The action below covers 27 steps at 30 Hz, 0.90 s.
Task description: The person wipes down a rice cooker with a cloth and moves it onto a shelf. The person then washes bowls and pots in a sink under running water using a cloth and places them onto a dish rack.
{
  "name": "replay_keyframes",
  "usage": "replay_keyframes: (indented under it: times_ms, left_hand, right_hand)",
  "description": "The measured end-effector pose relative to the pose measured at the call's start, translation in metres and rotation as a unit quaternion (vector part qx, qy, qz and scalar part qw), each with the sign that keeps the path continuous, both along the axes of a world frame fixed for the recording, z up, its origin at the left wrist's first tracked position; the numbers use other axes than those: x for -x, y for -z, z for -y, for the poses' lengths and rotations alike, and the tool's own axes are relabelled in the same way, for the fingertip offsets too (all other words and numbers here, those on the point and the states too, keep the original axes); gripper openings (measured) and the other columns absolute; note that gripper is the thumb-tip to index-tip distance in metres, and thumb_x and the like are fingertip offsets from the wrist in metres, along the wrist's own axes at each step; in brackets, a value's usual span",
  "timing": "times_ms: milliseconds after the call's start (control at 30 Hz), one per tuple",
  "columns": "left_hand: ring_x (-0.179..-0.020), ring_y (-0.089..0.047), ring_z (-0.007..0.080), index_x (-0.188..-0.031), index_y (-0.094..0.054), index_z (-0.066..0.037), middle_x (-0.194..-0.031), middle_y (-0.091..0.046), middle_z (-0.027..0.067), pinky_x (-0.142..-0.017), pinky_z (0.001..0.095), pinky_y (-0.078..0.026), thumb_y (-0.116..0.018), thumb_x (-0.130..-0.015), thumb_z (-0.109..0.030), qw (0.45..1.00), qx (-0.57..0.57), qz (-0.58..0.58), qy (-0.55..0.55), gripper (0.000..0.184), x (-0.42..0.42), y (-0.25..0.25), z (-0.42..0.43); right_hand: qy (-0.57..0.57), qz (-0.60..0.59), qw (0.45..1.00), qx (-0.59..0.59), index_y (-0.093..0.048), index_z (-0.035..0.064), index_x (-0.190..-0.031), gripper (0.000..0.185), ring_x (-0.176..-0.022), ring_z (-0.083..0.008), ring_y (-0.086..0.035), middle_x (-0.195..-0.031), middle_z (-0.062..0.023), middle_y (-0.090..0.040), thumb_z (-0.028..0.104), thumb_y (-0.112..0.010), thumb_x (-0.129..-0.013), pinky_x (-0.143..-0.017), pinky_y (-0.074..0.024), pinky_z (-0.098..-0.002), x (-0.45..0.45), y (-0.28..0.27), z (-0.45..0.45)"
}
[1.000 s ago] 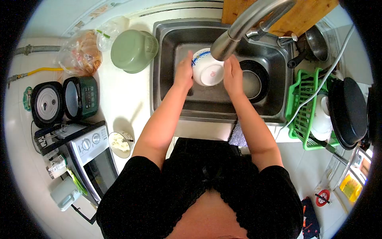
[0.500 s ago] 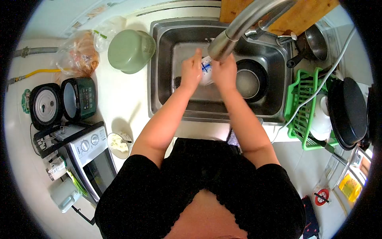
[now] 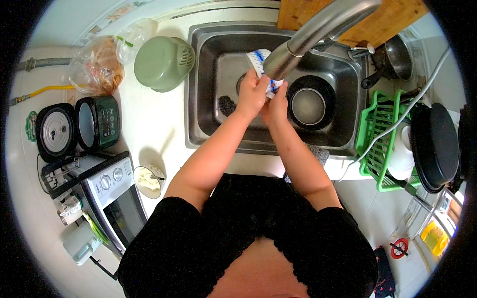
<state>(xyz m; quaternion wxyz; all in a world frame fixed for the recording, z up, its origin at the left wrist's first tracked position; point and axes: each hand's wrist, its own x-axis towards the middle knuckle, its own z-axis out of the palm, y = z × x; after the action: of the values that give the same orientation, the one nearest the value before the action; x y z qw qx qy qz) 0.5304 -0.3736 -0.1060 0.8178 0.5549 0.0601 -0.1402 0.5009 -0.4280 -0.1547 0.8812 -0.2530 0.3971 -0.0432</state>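
Note:
Both hands hold a white bowl with blue markings (image 3: 258, 56) over the sink (image 3: 203, 119), under the faucet (image 3: 284, 60). My left hand (image 3: 251, 95) grips its near left side, fingers closed. My right hand (image 3: 277, 107) is closed on its lower right part, close to the left hand. The faucet head hides the bowl's middle. A dark scouring pad (image 3: 227, 105) lies on the sink floor left of my hands. To their right sits a round black pan (image 3: 329, 103) with a smaller light-coloured round vessel (image 3: 308, 106) inside it.
A green basin (image 3: 159, 64) stands on the counter left of the sink. Nearer me is a bowl of pale food (image 3: 148, 181). On the right are a green dish rack (image 3: 380, 144), a black pan (image 3: 435, 146) and a white cable (image 3: 387, 131). A grey cloth (image 3: 318, 154) lies at the sink's front edge.
The bowl has tilted and turned, showing more of its side beyond the faucet. My hands have come closer together, the left moving right and the right moving slightly nearer me.

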Motion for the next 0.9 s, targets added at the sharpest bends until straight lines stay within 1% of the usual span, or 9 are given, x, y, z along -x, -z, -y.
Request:
replay_keyframes:
  times_ms: [67,200,367,467,600,667,767,833,900]
  left_hand:
    - [-0.066,-0.057,0.0175,-0.093,-0.052,0.0,-0.072,-0.058,0.0125,-0.062,0.0314,-0.045,-0.051,-0.084,-0.011,0.922,-0.338,0.161,0.103,0.014,0.0,-0.014,-0.008]
    - [-0.063,-0.058,0.0266,-0.086,-0.054,-0.002,-0.066,-0.056,0.0166,-0.059,0.0374,-0.043,-0.054,-0.081,-0.012,0.905,-0.34,0.125,0.224,0.012,-0.001,-0.002,-0.024]
    - [-0.066,-0.054,0.0381,-0.085,-0.059,-0.01,-0.072,-0.059,0.016,-0.061,0.0404,-0.044,-0.055,-0.081,-0.023,0.675,-0.534,0.322,0.394,0.014,-0.009,-0.004,-0.044]
    - [-0.087,-0.055,0.0366,-0.091,-0.062,-0.012,-0.092,-0.06,0.0153,-0.076,0.0378,-0.045,-0.057,-0.079,-0.025,0.628,-0.557,0.285,0.463,0.018,-0.018,-0.018,-0.052]
    - [-0.113,-0.042,0.0342,-0.108,-0.056,-0.009,-0.114,-0.051,0.0186,-0.094,0.035,-0.034,-0.056,-0.075,-0.014,0.66,-0.523,0.505,0.189,0.033,-0.012,0.008,-0.064]
    - [-0.125,-0.027,0.0344,-0.126,-0.036,-0.005,-0.13,-0.034,0.0209,-0.102,0.0352,-0.024,-0.049,-0.072,-0.003,0.868,-0.384,0.315,0.015,0.055,-0.007,0.022,-0.059]
    - [-0.123,-0.032,0.0292,-0.136,-0.014,-0.009,-0.13,-0.035,0.0172,-0.102,0.0349,-0.025,-0.043,-0.069,0.003,0.955,-0.272,0.102,0.056,0.074,-0.02,0.047,-0.067]
    - [-0.115,-0.042,0.0291,-0.134,-0.021,-0.008,-0.127,-0.039,0.0154,-0.095,0.0379,-0.036,-0.039,-0.067,0.004,0.962,-0.253,0.095,0.04,0.07,-0.023,0.045,-0.065]
    - [-0.104,-0.052,0.0277,-0.131,-0.026,-0.007,-0.123,-0.043,0.0153,-0.08,0.039,-0.048,-0.038,-0.072,0.002,0.968,-0.173,-0.175,0.054,0.061,-0.024,0.026,-0.062]
  right_hand:
    - [-0.044,0.04,0.99,0.126,-0.049,0.0036,-0.11,0.05,-0.085,-0.0187,-0.054,-0.096,-0.0089,-0.057,0.045,-0.028,-0.092,-0.075,-0.0414,-0.0319,-0.003,0.005,0.015]
    - [-0.139,0.082,0.964,0.212,-0.051,-0.0002,-0.104,0.042,-0.084,-0.0167,-0.051,-0.095,-0.0075,-0.056,0.037,-0.04,-0.089,-0.077,-0.039,-0.0295,-0.022,0.009,0.045]
    - [-0.309,0.071,0.92,0.232,-0.051,-0.004,-0.108,0.047,-0.088,-0.017,-0.051,-0.098,-0.0093,-0.057,0.034,-0.051,-0.081,-0.078,-0.039,-0.0296,-0.02,-0.027,0.054]
    - [-0.319,0.052,0.911,0.255,-0.053,-0.0085,-0.103,0.046,-0.088,-0.0217,-0.056,-0.095,-0.0154,-0.059,0.03,-0.051,-0.079,-0.077,-0.0417,-0.0326,-0.017,0.022,0.06]
    - [-0.376,0.014,0.844,0.383,-0.055,-0.0116,-0.095,0.043,-0.087,-0.0276,-0.059,-0.091,-0.0216,-0.06,0.028,-0.05,-0.078,-0.075,-0.0443,-0.0359,-0.017,0.072,0.057]
    - [-0.38,-0.041,0.854,0.354,-0.057,-0.0113,-0.091,0.042,-0.086,-0.0322,-0.06,-0.088,-0.0245,-0.06,0.028,-0.051,-0.078,-0.074,-0.0452,-0.0387,-0.017,0.078,0.044]
    - [-0.407,-0.065,0.859,0.304,-0.057,-0.0106,-0.091,0.042,-0.087,-0.0296,-0.059,-0.09,-0.0196,-0.062,0.028,-0.052,-0.078,-0.075,-0.0458,-0.0395,-0.021,0.025,0.032]
    - [-0.388,-0.026,0.855,0.343,-0.056,-0.009,-0.095,0.042,-0.088,-0.0279,-0.058,-0.093,-0.0168,-0.061,0.029,-0.052,-0.078,-0.074,-0.0467,-0.0401,-0.021,0.026,0.033]
    - [-0.369,0.015,0.846,0.383,-0.056,-0.0073,-0.099,0.042,-0.089,-0.0262,-0.057,-0.097,-0.0141,-0.061,0.029,-0.053,-0.078,-0.073,-0.0477,-0.0407,-0.019,0.02,0.038]
